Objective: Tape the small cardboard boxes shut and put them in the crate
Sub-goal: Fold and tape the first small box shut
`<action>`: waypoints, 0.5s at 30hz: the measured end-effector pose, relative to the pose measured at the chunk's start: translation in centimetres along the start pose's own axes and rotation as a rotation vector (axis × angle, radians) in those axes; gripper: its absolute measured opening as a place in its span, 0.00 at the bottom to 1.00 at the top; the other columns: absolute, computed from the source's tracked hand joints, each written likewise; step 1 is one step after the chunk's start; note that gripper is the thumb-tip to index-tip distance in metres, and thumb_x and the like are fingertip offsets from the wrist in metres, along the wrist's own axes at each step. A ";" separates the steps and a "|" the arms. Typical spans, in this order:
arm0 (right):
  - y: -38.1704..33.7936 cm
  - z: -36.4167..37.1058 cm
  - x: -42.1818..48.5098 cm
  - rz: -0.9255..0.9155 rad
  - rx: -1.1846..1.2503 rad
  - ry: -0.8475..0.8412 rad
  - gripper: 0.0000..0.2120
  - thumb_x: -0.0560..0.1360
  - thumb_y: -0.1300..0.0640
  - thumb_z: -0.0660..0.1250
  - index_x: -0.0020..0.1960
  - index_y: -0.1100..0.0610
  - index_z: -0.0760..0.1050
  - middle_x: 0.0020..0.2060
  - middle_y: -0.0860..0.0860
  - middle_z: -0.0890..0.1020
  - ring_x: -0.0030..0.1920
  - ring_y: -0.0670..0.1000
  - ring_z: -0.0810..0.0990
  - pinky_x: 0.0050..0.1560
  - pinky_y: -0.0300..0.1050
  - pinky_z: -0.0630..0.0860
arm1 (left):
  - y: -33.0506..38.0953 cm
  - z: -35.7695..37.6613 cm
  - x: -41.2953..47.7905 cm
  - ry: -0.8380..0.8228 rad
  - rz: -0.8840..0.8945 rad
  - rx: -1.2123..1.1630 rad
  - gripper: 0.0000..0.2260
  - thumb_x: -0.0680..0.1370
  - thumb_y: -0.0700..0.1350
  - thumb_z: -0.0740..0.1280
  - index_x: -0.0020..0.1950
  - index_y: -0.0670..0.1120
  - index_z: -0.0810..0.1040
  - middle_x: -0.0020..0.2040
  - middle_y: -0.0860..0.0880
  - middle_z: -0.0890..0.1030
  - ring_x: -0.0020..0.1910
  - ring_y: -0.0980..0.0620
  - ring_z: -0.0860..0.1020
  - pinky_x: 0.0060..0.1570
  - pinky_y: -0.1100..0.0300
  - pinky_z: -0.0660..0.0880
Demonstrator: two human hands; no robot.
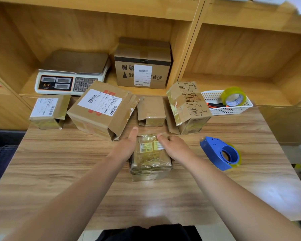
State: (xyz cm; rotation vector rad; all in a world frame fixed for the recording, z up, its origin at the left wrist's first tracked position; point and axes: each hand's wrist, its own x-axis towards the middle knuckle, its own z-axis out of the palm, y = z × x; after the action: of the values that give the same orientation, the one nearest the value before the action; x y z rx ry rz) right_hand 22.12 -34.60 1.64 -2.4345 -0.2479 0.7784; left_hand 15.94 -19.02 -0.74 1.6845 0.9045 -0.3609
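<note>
Smoothing down the tape looks like the step in hand: the box sits mid-table, already wrapped in glossy tape, with a loose end lifting at its far edge. To do it well, the person should rub firmly along that end so it bonds without wrinkles, and brace the box so it does not slide on the table.

The left hand lies flat and open against the box's left side, thumb straight and pointing away, with its fingers mostly out of sight. The right hand rests on the box's top right, fingers bent onto the tape at the far edge. Whether they pinch the end or only press it cannot be told.

The box lies between the hands, touching both. The dispenser lies near the right hand, untouched. The crate sits low at the left, well apart from the box.
</note>
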 end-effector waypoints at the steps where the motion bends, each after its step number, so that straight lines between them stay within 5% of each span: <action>1: 0.0 0.0 -0.1 -0.017 0.004 0.015 0.29 0.79 0.38 0.52 0.59 0.62 0.76 0.56 0.58 0.79 0.56 0.56 0.77 0.56 0.48 0.72 | 0.4 0.1 -0.2 0.004 -0.011 -0.004 0.37 0.77 0.69 0.46 0.76 0.44 0.61 0.75 0.42 0.64 0.73 0.42 0.62 0.72 0.45 0.58; 4: 0.0 -0.1 -0.5 -0.060 0.089 0.096 0.25 0.79 0.38 0.53 0.57 0.56 0.76 0.50 0.51 0.80 0.54 0.52 0.77 0.53 0.47 0.72 | 0.7 0.2 -0.1 0.033 0.012 -0.098 0.37 0.77 0.68 0.47 0.76 0.43 0.59 0.76 0.43 0.61 0.74 0.42 0.61 0.72 0.46 0.57; 8: 0.2 -0.5 -1.1 -0.072 0.358 0.189 0.22 0.79 0.40 0.55 0.45 0.59 0.72 0.40 0.49 0.76 0.45 0.49 0.75 0.47 0.46 0.69 | 0.5 -0.2 -0.3 0.030 0.140 -0.219 0.32 0.73 0.72 0.51 0.69 0.54 0.71 0.70 0.49 0.71 0.68 0.46 0.68 0.68 0.43 0.64; 10: 0.7 0.3 -1.4 -0.085 0.411 0.222 0.18 0.79 0.42 0.56 0.42 0.57 0.69 0.37 0.48 0.74 0.41 0.48 0.74 0.44 0.44 0.69 | -0.2 -0.1 -0.7 -0.002 0.229 -0.255 0.23 0.74 0.67 0.58 0.60 0.53 0.73 0.59 0.54 0.78 0.58 0.55 0.76 0.59 0.53 0.72; 12: 1.6 1.4 -1.5 -0.095 0.415 0.218 0.15 0.80 0.43 0.57 0.48 0.56 0.71 0.40 0.46 0.76 0.45 0.46 0.75 0.44 0.41 0.69 | -1.4 0.1 -1.2 -0.072 0.306 -0.290 0.12 0.78 0.51 0.65 0.61 0.54 0.71 0.51 0.63 0.77 0.49 0.68 0.77 0.49 0.67 0.72; 15: 2.8 3.0 -1.8 -0.106 0.399 0.169 0.18 0.81 0.47 0.57 0.63 0.57 0.68 0.45 0.40 0.74 0.51 0.42 0.75 0.49 0.39 0.66 | -3.7 0.1 -1.2 -0.159 0.347 -0.267 0.32 0.74 0.36 0.69 0.74 0.51 0.60 0.58 0.67 0.73 0.54 0.71 0.74 0.51 0.69 0.72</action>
State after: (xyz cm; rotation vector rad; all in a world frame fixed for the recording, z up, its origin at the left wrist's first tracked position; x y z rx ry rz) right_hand 18.92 -36.14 -1.11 -2.0753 -0.1389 0.5145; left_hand 12.46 -19.30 -2.54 1.5059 0.5052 -0.1297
